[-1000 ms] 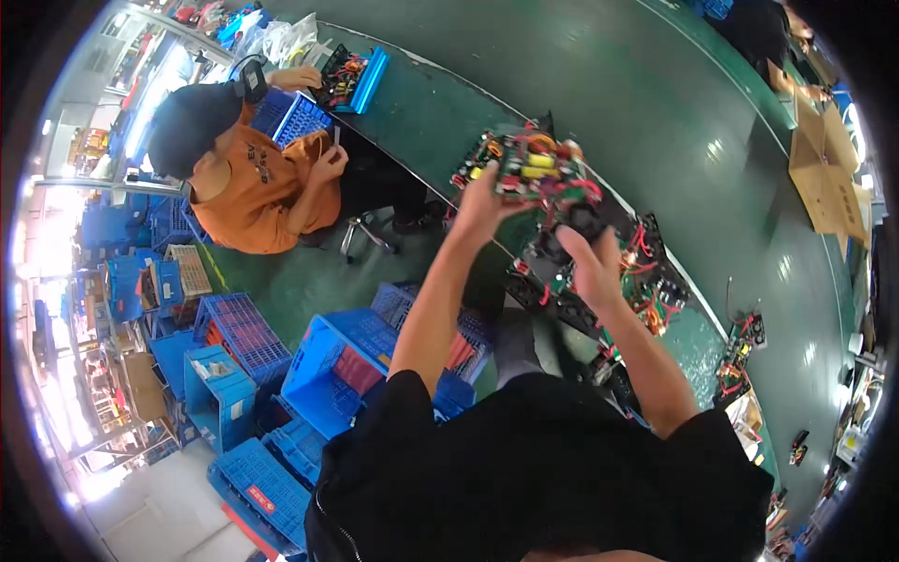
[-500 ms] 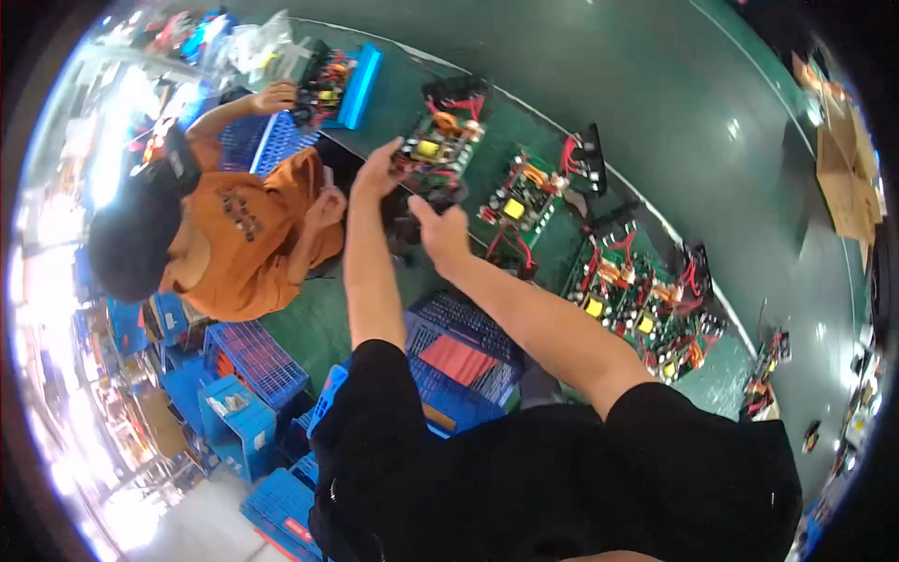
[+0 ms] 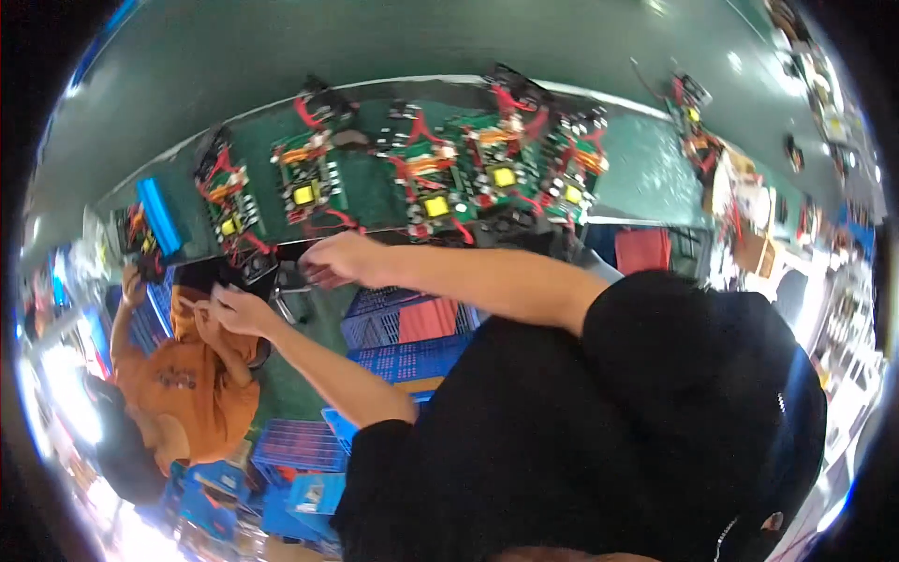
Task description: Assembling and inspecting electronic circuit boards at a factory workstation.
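My left hand point(image 3: 242, 311) is low in front of the bench edge, fingers bent loosely apart, with nothing visible in it. My right hand point(image 3: 339, 258) reaches across to the left at the bench edge, fingers loosely spread and blurred. A dark object with a grey part point(image 3: 290, 278), its kind unclear, is beside the right fingertips. Above the hands lies a green circuit board point(image 3: 227, 208) with a yellow transformer, red wires and a black end panel. To its right is a similar circuit board point(image 3: 307, 183).
More boards point(image 3: 435, 178) lie along the green bench. A co-worker in an orange shirt point(image 3: 183, 393) sits at the left, near a blue metal housing point(image 3: 158, 215). Blue crates point(image 3: 412, 361) stand below the bench, one holding a red sheet point(image 3: 428, 321). Another red sheet point(image 3: 642, 251) lies farther right.
The view has swung to the right. My left hand has come away from the circuit board, and my hands are farther apart. The right hand has left the dark object it was at.
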Tool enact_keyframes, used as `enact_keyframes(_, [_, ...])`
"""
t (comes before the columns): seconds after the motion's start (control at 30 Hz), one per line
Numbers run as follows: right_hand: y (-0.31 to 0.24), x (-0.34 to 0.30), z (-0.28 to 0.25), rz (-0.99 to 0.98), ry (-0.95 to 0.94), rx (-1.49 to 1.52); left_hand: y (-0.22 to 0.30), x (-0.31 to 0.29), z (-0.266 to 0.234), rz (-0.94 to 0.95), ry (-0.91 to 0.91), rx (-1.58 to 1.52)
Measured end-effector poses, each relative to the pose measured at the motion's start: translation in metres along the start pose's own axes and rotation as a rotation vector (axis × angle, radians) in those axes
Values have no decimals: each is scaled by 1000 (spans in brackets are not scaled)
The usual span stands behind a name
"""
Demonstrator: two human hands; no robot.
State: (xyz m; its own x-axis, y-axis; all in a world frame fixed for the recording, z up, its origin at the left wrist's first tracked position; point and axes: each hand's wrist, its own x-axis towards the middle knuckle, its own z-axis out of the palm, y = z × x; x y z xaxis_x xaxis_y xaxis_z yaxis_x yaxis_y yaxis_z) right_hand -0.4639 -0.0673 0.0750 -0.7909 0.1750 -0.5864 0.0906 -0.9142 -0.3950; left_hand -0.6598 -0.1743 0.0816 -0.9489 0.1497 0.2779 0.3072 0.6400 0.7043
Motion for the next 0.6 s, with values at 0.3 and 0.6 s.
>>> enact_keyframes(0.3, [-71, -325, -300, -550, 1167, -235, 134, -372, 9, -264, -1048, -383])
enact_keyframes(0.6, [-98, -451, -518, -703, 1440, 404, 203, -504, 27, 426, -1164, -70])
